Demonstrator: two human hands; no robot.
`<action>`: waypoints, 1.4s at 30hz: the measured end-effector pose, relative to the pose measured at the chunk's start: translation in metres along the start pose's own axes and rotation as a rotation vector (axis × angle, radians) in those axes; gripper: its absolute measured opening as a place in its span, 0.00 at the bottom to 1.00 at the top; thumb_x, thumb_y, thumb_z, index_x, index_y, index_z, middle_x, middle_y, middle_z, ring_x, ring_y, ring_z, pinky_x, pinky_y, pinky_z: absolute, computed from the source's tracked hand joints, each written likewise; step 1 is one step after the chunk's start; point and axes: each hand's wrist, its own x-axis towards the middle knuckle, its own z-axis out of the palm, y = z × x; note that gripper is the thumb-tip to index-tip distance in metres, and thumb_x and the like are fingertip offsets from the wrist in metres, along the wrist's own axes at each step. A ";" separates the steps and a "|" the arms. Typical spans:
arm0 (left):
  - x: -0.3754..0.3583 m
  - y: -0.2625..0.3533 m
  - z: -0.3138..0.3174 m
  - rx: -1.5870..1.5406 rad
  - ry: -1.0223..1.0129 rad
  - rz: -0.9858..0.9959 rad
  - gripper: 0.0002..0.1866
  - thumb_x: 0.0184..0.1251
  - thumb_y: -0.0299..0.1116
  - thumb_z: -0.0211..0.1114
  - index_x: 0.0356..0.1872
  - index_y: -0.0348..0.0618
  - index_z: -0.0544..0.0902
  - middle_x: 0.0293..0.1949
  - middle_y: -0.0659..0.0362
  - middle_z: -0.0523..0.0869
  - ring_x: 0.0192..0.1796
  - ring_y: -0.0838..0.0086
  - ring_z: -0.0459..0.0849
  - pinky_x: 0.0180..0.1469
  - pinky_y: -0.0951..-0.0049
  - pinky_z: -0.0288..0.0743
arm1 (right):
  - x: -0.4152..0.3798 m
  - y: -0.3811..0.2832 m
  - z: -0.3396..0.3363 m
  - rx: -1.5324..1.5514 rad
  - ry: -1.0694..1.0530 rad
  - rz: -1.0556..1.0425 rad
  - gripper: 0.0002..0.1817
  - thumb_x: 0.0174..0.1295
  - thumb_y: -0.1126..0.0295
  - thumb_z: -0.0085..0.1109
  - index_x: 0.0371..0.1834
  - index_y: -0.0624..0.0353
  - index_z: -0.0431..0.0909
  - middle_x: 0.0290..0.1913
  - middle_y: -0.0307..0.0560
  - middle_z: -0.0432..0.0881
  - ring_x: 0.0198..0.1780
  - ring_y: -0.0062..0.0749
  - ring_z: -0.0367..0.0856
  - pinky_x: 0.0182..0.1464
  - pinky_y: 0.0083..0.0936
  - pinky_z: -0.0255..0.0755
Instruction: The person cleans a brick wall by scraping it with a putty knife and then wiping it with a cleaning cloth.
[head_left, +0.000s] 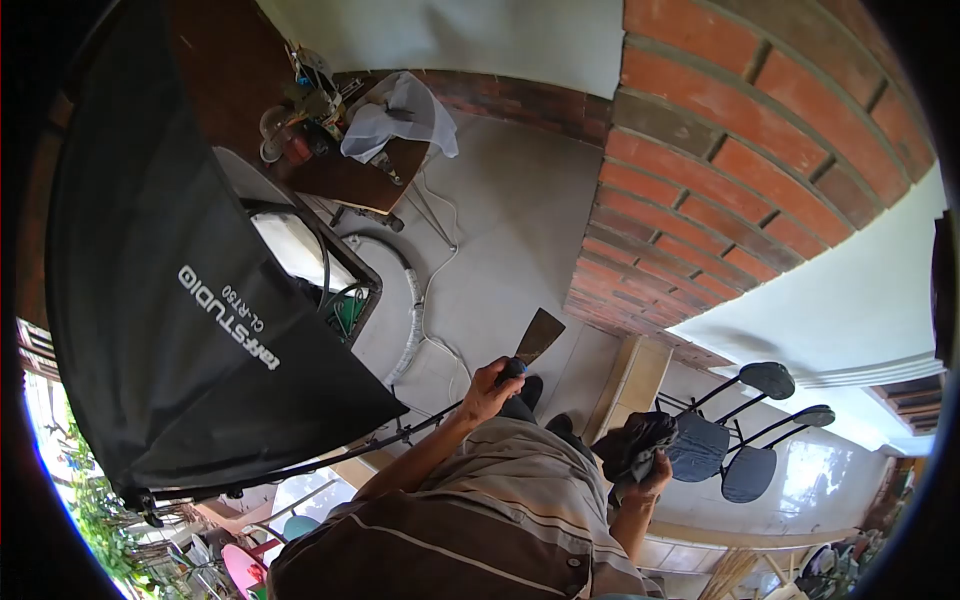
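Steel scraper (535,340) in one hand (488,390)

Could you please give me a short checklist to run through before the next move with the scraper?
1. Grip on the scraper: the left hand is closed round its handle, blade pointing away from the body. Ok.
2. Dark cloth: bunched in the right hand, nothing trailing. Ok.
3. Blade edge clean and undamaged: too small to judge. Cannot tell.
4. Footing: a white cable snakes across the floor close to the feet. Not ok.
5. Room for the left arm: the black softbox hangs right beside it, and a thin rod runs close along the forearm. Not ok.
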 end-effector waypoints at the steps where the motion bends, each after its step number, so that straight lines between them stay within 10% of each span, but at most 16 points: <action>1: 0.005 0.000 -0.003 0.011 0.007 0.013 0.09 0.62 0.33 0.62 0.38 0.38 0.77 0.27 0.63 0.78 0.29 0.81 0.76 0.32 0.78 0.72 | 0.006 0.004 0.008 -0.056 -0.008 0.000 0.30 0.56 0.65 0.55 0.64 0.61 0.68 0.55 0.55 0.80 0.56 0.50 0.79 0.60 0.46 0.73; 30: 0.060 0.079 0.048 -0.201 0.087 0.230 0.08 0.65 0.30 0.63 0.37 0.40 0.73 0.23 0.62 0.76 0.24 0.80 0.73 0.27 0.78 0.67 | 0.045 -0.088 0.240 -0.442 -0.424 -0.212 0.26 0.57 0.75 0.63 0.59 0.65 0.69 0.51 0.51 0.80 0.53 0.41 0.80 0.59 0.39 0.73; 37: 0.108 0.160 0.066 -0.262 0.042 0.473 0.06 0.63 0.26 0.61 0.36 0.39 0.72 0.22 0.61 0.75 0.21 0.79 0.73 0.25 0.77 0.67 | 0.017 -0.151 0.381 -1.029 -0.429 -1.101 0.11 0.68 0.73 0.56 0.51 0.65 0.75 0.49 0.40 0.80 0.53 0.21 0.74 0.57 0.27 0.68; 42: 0.120 0.190 0.071 -0.323 0.068 0.589 0.06 0.62 0.25 0.61 0.35 0.39 0.72 0.21 0.61 0.75 0.20 0.78 0.73 0.24 0.77 0.66 | 0.012 -0.220 0.485 -1.366 -0.032 -2.241 0.15 0.57 0.76 0.62 0.49 0.59 0.80 0.53 0.61 0.75 0.55 0.53 0.74 0.56 0.40 0.69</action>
